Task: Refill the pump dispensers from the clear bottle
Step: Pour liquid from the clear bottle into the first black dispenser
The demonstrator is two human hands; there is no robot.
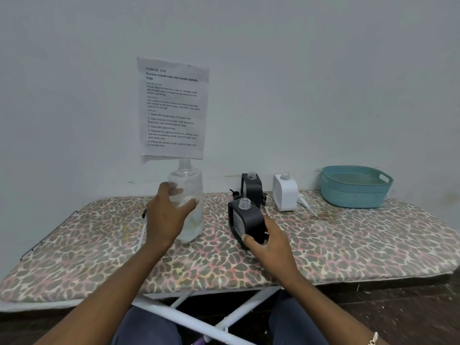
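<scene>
2 blk dispensers [247, 220], 1 wht dispenser [284, 194], 1 clear bottle [191, 179], 1 basket [356, 192], 1 sheet [173, 108].

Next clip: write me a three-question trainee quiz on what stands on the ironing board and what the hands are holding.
1. True or false: the clear bottle has a cap on its neck.
2. The right hand holds: A) the teal basket B) the near black dispenser C) the paper sheet.
3. Fill in: ___ dispensers stand on the board with their pump heads off.

Key
1. False: its threaded neck is bare.
2. B.
3. Three: the near black dispenser, the far black dispenser and the white dispenser.
</scene>
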